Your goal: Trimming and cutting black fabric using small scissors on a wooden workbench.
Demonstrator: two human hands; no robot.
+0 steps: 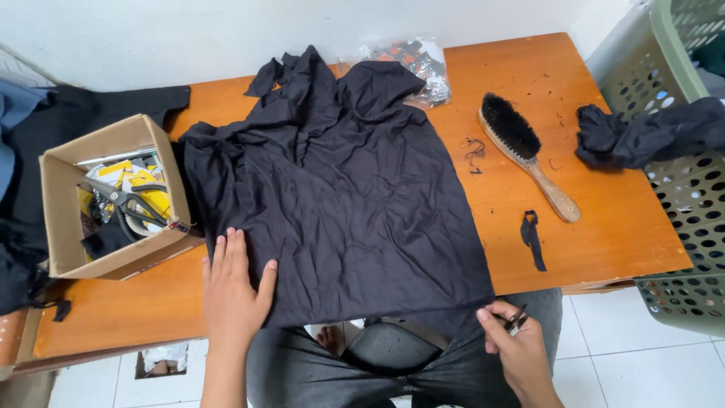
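Observation:
A wrinkled black garment [340,189] lies spread across the wooden table [604,227], its lower edge hanging over the front. My left hand [230,291] rests flat on the garment's lower left corner, fingers together. My right hand [513,344] is below the table's front edge at the garment's lower right corner, pinching a small metal thread snipper [517,321] beside the hem.
An open cardboard box [60,196] at the left holds black scissors [124,200] and yellow items. A wooden brush [525,151], a black fabric strip [532,238], thread bits, a plastic bag [423,64], black cloth [642,136] and a green perforated basket [691,227] lie right.

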